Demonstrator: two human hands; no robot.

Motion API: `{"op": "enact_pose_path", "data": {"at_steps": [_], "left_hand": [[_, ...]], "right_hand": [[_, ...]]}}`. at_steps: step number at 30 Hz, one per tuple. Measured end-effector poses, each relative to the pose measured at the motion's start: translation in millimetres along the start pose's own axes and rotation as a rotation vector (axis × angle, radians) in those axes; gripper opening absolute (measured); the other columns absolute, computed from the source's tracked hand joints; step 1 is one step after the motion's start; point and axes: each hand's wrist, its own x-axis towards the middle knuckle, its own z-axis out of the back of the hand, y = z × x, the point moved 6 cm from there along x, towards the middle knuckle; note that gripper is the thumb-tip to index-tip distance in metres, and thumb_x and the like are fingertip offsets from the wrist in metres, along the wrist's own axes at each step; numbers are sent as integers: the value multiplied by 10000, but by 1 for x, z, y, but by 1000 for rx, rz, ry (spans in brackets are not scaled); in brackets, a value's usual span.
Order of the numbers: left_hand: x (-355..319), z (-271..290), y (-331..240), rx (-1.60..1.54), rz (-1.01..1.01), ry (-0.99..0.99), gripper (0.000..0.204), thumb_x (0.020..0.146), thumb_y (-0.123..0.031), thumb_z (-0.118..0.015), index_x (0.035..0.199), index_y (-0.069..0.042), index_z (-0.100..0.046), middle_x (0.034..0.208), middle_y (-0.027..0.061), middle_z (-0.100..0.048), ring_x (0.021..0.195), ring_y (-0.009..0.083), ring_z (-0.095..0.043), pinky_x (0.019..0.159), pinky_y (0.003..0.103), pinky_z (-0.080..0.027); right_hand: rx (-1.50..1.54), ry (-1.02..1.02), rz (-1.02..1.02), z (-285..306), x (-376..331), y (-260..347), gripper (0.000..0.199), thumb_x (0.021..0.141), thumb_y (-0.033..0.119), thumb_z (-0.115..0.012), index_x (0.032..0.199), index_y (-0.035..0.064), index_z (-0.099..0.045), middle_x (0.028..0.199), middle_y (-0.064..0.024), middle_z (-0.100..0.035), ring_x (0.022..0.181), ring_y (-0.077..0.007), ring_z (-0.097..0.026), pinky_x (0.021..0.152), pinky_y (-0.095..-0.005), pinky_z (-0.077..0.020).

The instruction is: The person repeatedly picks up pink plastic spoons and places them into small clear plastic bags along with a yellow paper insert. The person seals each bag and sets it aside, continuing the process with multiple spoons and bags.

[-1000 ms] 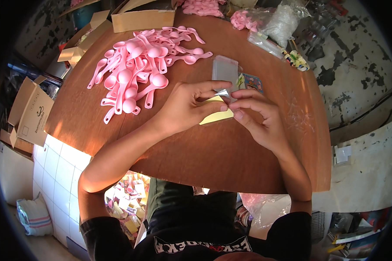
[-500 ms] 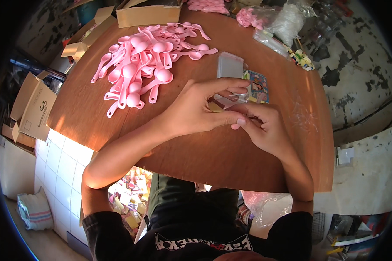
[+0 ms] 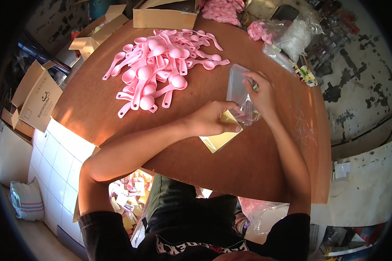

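Pink plastic spoons (image 3: 159, 71) lie in a loose tangled heap on the brown wooden table (image 3: 265, 174), well apart from your hands; by the look of it most of the pile is yet unpacked, and only one packet is in hand; the clear plastic sleeve (image 3: 238, 89) sits just right of the heap, thin, glossy, see-through, something pinkish inside its lower end but too blurred to tell what; your right hand (image 3: 261, 93) pinches the sleeve's top edge, fingers closed on it; your left hand (image 3: 211, 119) presses flat on the yellow card (image 3: 217, 139), fingers curled down onto it, thumb at the sleeve's lower end; card is smooth, flat, rectangular, touching the sleeve; cardboard boxes (image 3: 165, 17) and crinkly clear bags (image 3: 291, 37) stand at the far rim.
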Motion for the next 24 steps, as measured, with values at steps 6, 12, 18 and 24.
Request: {"op": "enact_pose_path", "data": {"at_steps": [6,12,18,24], "left_hand": [[4,1,8,-51,-69,-29,439,827,-217,-770,1194,-33,-616,1080,141,-688,968,210,-657,853,351,-503],[2,2,7,-72,-155,-19,421,858,-189,-758,1212,-24,-599,1059,64,-683,960,115,-601,865,304,-481],[1,0,8,-17,-3,27,449,851,-195,-765,1228,-26,-590,1039,67,-684,936,111,-601,846,304,-485],[0,2,4,-62,-24,-7,451,831,-219,-766,1212,-38,-606,1070,136,-686,950,209,-650,849,340,-500]], "right_hand": [[-21,153,-48,-64,51,-27,268,795,84,-684,1063,73,-693,1029,-149,-654,1007,-371,-606,899,-439,-486],[-96,237,49,-92,63,-23,200,819,65,-656,1018,51,-672,1042,-138,-656,1106,-337,-560,953,-443,-434],[64,65,-24,-48,46,-17,125,946,110,-582,1022,45,-659,906,-78,-672,760,-206,-617,681,-321,-489],[343,-70,-416,39,3,-8,187,970,115,-587,1117,25,-660,949,-28,-653,767,-56,-579,688,-237,-489]]}}
